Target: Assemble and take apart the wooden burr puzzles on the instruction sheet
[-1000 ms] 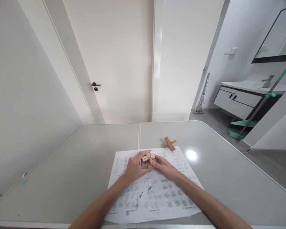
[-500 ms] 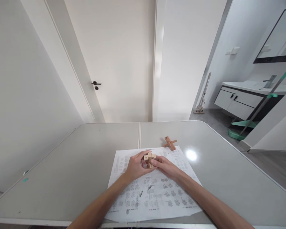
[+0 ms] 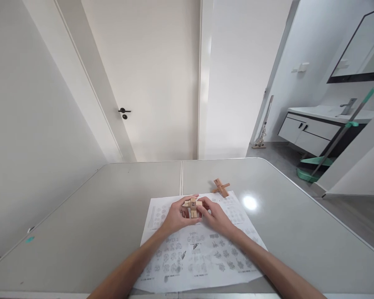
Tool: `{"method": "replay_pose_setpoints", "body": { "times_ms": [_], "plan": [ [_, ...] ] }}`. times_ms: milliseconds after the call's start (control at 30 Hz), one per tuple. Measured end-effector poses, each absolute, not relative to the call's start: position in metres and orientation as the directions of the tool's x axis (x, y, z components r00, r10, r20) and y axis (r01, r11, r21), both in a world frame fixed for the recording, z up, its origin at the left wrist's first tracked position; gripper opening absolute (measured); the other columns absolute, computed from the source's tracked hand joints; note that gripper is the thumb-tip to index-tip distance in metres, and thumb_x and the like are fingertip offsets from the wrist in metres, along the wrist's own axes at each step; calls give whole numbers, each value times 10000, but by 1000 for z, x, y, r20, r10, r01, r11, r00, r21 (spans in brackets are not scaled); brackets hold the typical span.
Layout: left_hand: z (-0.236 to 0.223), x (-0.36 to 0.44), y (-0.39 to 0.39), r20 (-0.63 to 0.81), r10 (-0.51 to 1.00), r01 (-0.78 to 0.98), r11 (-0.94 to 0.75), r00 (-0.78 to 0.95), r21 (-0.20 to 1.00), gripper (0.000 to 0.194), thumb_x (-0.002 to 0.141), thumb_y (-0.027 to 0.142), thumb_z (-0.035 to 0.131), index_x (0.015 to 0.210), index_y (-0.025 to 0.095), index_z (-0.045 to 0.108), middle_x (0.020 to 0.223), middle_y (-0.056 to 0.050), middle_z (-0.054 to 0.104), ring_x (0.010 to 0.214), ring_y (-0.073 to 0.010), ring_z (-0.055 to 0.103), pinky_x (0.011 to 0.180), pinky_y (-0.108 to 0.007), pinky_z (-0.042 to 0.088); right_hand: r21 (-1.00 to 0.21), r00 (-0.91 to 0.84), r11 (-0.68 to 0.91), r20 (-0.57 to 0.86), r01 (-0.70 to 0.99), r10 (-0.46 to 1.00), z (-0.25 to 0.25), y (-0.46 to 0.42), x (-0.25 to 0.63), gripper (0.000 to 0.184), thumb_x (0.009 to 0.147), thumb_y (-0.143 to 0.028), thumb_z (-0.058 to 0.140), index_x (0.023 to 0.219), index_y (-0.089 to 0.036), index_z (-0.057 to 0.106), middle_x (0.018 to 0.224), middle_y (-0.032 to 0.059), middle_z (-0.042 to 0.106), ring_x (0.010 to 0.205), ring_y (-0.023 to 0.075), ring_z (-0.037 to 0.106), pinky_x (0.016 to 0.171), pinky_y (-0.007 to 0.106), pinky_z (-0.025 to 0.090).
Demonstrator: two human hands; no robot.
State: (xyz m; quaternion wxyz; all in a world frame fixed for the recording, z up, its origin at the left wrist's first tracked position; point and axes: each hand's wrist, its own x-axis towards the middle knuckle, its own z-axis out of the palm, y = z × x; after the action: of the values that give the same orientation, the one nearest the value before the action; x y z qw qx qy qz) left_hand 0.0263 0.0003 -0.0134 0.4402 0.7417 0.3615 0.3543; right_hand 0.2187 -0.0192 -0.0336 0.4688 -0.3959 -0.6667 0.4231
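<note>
Between both hands, over the upper part of a printed sheet (image 3: 202,249), is a light wooden interlocking puzzle (image 3: 193,206) made of crossed blocks, with a dark letter-like mark on its front. My left hand (image 3: 176,216) curls around its left side, thumb beneath and fingers behind. From the right, my right hand (image 3: 214,215) pinches it with thumb and fingertips. Fingers hide parts of the blocks. A second wooden piece (image 3: 221,188), redder and cross-shaped, lies beyond the right hand at the sheet's top edge.
The sheet with rows of small printed diagrams lies on a grey table (image 3: 81,232) with a seam down its middle. Past the table stands a white door (image 3: 156,83). To the right are a sink cabinet (image 3: 311,128), a mop (image 3: 263,128) and a green dustpan (image 3: 307,175).
The puzzle has been turned in the hands, so a marked block face now shows at its front. My right fingers have lifted and curled more over its right side.
</note>
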Motion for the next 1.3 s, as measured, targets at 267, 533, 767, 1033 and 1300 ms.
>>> {"method": "replay_pose_setpoints", "body": {
  "times_ms": [267,533,767,1033,1300],
  "plan": [
    [-9,26,-1,239,830,251,-406,505,879,637,700,400,840,1274,216,632,1178,-95,691,878,-201,665,690,-264,560,-968,-261,237,208,87,943,-36,-20,213,568,977,-638,404,595,-227,495,529,-16,504,526,162,436,590,299,338],
    [-17,28,0,204,849,210,-341,488,917,659,746,365,807,1331,215,544,1068,-73,685,814,-175,662,692,-272,561,-981,-372,-64,9,-182,928,-37,-16,212,561,932,-674,478,653,-195,558,526,-24,516,471,128,437,525,281,334],
    [-28,29,9,151,920,278,-262,362,924,674,841,432,705,1433,276,423,1221,-96,637,490,-31,430,465,-195,397,-759,-405,-365,-146,-539,902,-39,-8,219,320,936,-493,600,860,-185,642,684,-4,548,515,115,416,513,258,367],
    [-32,29,14,168,934,359,-281,315,890,409,898,503,601,1162,192,625,783,-1,665,483,-81,492,457,-195,406,-767,-386,-322,-104,-556,916,-36,-9,217,188,869,-359,708,872,-182,644,729,-5,555,556,110,405,545,258,373],
    [-25,32,11,178,882,411,-371,437,832,312,937,451,546,922,185,708,710,-7,674,530,-107,524,478,-203,389,-796,-465,-304,-32,-524,885,-27,-16,217,241,812,-341,790,782,-159,634,667,-33,485,569,90,403,538,251,314]
  ]
}}
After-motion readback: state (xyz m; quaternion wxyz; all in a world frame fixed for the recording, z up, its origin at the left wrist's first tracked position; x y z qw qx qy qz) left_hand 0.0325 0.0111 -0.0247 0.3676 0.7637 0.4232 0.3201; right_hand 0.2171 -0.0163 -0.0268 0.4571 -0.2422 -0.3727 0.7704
